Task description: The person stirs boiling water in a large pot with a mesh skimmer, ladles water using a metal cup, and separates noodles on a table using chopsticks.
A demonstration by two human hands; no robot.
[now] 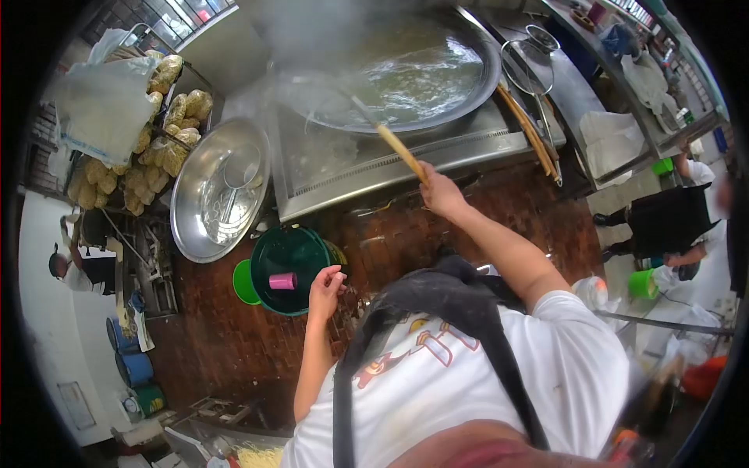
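Stirring step, by the look of it. Right hand (441, 191) at frame centre clamped on wooden stick (394, 144), far end down in steaming wok (406, 74) at top centre. Left hand (324, 285) free, fingers loosely curled, just beside green bucket (285, 269). Next move probably calls for steady sweeps clear of the rim.

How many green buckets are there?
3 that I can see: a big dark green bucket by the left hand, a light green one beside it, and a small one far right. Others may be hidden.
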